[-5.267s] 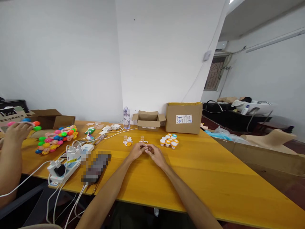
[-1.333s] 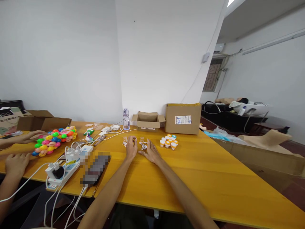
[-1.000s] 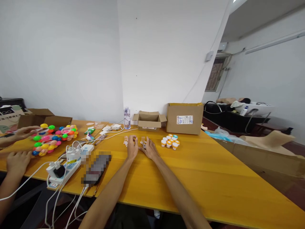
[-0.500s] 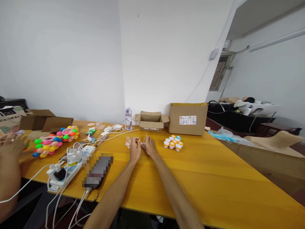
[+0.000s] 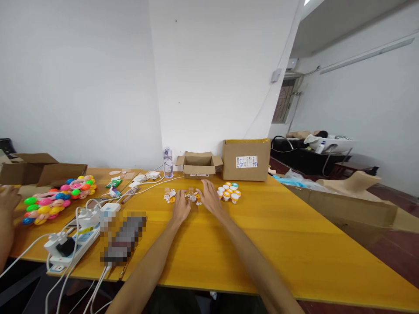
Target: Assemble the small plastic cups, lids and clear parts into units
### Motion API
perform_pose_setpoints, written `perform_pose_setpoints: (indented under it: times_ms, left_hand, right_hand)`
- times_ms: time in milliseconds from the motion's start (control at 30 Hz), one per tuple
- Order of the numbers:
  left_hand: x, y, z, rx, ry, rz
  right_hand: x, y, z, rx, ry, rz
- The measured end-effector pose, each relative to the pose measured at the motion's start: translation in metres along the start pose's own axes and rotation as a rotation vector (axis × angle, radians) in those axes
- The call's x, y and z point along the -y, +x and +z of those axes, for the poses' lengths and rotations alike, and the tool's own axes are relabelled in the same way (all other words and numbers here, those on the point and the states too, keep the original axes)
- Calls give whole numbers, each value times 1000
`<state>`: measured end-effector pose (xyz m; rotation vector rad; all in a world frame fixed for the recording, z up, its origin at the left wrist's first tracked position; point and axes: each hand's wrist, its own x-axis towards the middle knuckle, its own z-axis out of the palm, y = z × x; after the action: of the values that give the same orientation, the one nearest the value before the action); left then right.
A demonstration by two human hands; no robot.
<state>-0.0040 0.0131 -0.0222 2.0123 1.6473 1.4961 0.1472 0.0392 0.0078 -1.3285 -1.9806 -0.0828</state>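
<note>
My left hand rests on the table among small loose parts, fingers loosely apart. To its right is my right hand, fingers spread, beside the same parts and near a group of small jars. Between the hands lie a round white piece and a small clear cup. By my left fingers are an orange ring-shaped piece, small white bits and another clear cup. The small jars, white with orange lids and one blue, stand to the right.
Behind my hands stand an open carton, a large closed carton and a water bottle. Leftward are a power strip with cables, a blurred phone, and colourful ball rings. Another person's hand is at far left.
My hands have moved apart, the right one toward the jars, uncovering the white and orange pieces and a clear cup between them. The view has turned a little to the right.
</note>
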Motion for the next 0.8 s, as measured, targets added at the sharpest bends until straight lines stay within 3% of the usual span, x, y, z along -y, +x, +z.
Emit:
perform_pose_setpoints:
  times_ms: [200, 367, 633, 800]
  left_hand:
    - [5, -1, 4, 75, 108, 23]
    - [7, -1, 5, 162, 149, 20]
    - [12, -2, 5, 206, 152, 54]
    - [6, -4, 8, 256, 270, 72]
  right_hand:
    - [-37, 5, -36, 122, -242, 17]
    - [-54, -6, -39, 238, -303, 8]
    - [-64, -11, -48, 277, -400, -47]
    - [-75, -18, -54, 279, -447, -78]
